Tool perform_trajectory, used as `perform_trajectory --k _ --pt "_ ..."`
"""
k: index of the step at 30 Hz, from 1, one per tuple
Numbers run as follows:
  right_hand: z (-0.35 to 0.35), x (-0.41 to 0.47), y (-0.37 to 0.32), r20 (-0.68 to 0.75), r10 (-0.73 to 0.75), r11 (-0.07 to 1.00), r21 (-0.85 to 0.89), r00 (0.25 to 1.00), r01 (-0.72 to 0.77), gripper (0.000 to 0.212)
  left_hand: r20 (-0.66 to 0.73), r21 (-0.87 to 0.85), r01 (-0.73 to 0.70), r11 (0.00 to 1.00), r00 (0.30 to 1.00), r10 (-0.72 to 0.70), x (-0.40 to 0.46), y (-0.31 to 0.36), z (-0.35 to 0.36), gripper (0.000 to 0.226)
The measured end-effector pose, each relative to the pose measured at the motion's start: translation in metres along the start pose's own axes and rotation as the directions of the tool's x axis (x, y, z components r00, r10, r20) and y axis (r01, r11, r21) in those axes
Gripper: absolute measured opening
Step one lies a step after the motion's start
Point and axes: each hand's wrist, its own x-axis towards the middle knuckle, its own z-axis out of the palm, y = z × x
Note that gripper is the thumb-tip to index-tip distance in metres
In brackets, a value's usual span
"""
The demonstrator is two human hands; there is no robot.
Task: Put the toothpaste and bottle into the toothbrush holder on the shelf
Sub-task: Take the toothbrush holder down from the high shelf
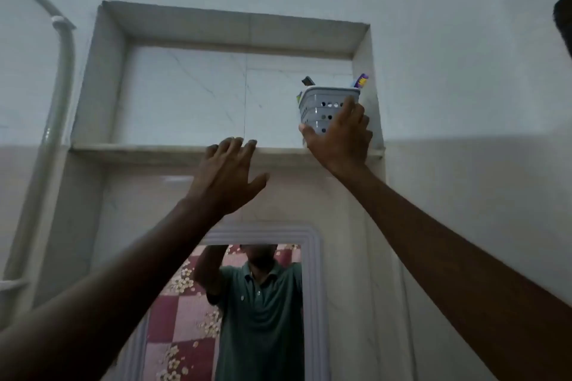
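Wall-niche shelf bears grey perforated toothbrush holder, items poking out.

Holder: you've got a pale grey toothbrush holder with round holes in its walls, upright, at the right end of the shelf in the wall niche.
Contents: dark tip pokes above the rim at left, purple-yellow end at right.
Toothpaste or bottle: can't tell which is which.
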Motion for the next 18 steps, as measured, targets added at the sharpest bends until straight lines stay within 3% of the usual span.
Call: perform_trajectory --k 4,10,18 --pt "0.012 0.022 -0.003 0.003 0.126 0.990 0.055 0.992 -0.126 0.125 0.010 -0.014 -0.020 1.000 1.000 0.020 0.016 -0.001 0.015 0.082" --pt "0.031 0.045 -0.001 0.073 0.313 0.938 0.131 0.947 -0.320 0.143 -0.091 -0.005 -0.044 0.999 0.995 0.043 0.016 -0.008 0.032 0.074" --pt "0.027 0.055 -0.013 0.008 0.384 0.905 0.197 0.923 -0.378 0.127 -0.107 -0.061 -0.070 0.996 0.992 0.063 0.016 -0.014 0.034 0.076"
